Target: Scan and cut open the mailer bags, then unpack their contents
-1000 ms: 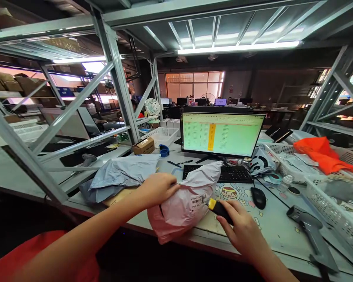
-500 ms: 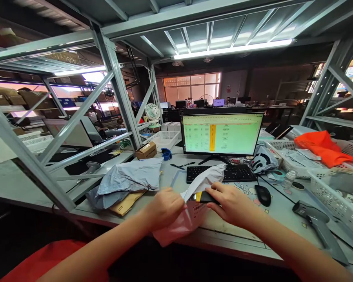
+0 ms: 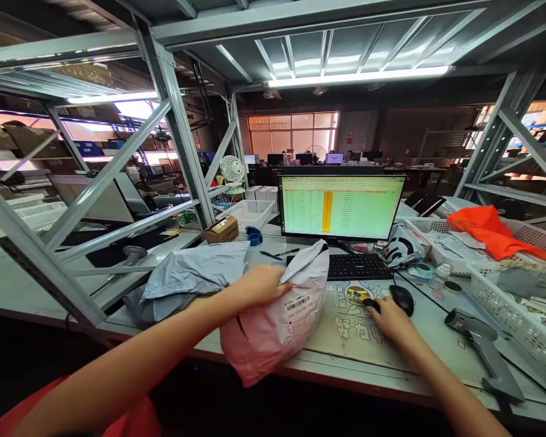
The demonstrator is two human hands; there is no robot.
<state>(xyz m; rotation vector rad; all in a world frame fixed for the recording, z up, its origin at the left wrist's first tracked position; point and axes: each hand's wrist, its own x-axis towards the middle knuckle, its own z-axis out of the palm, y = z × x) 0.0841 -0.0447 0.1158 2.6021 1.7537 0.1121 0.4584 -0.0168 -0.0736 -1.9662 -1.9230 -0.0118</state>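
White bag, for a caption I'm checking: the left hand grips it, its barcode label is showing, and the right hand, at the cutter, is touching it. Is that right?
Not quite: in the head view, the right hand, at the cutter, is apart from the white bag, over the desk mat near the black mouse. The rest stands.

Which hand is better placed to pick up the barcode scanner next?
Right hand, probably: it lies nearer the scanner, though it touches the cutter; the left hand grips the white bag.
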